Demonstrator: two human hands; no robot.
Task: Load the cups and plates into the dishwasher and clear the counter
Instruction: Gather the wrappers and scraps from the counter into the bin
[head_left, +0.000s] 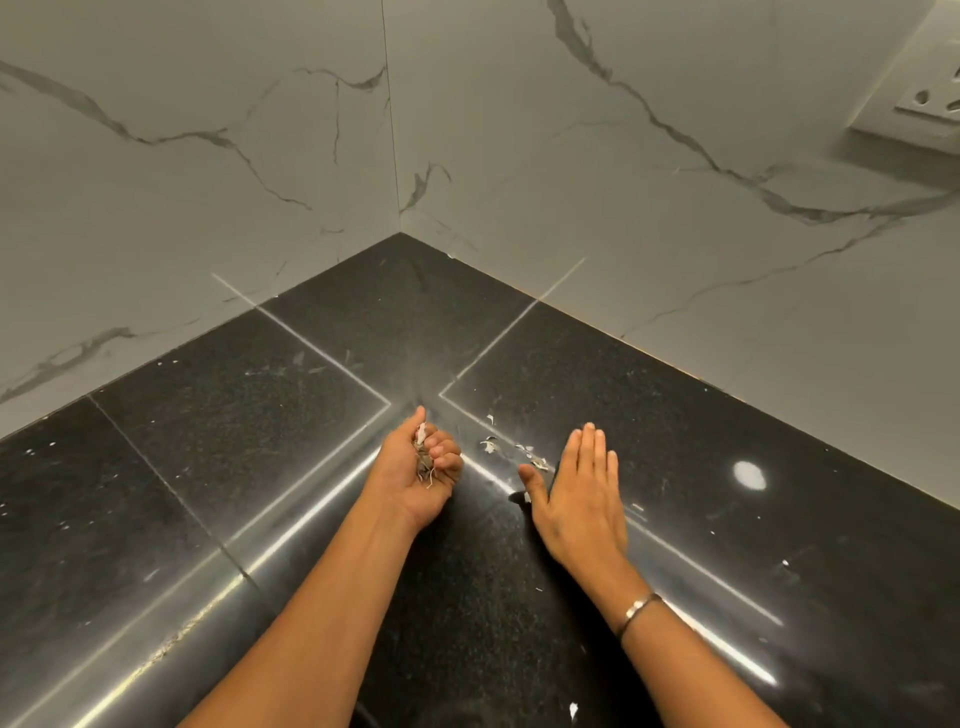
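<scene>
On the counter (701, 441), right hand (576, 499) lies flat; left hand (421, 473) cups scraps (423, 454).

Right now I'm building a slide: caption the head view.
Left hand holds a clump of scraps; open right hand beside loose bits on the black counter.

You had a single view, from the camera on your head, looking forward and down along your own forearms (322, 613). It sat close. Your left hand (421, 467) and right hand (576, 499) lay in the lower middle, near enough to pick out the scraps (423, 457) the left one held. Beyond the hands the black counter (234, 415) ran to the wall corner (399, 234). Far up and right of the right hand, a socket (935, 98) sat tilted at the wide-angle edge.
</scene>
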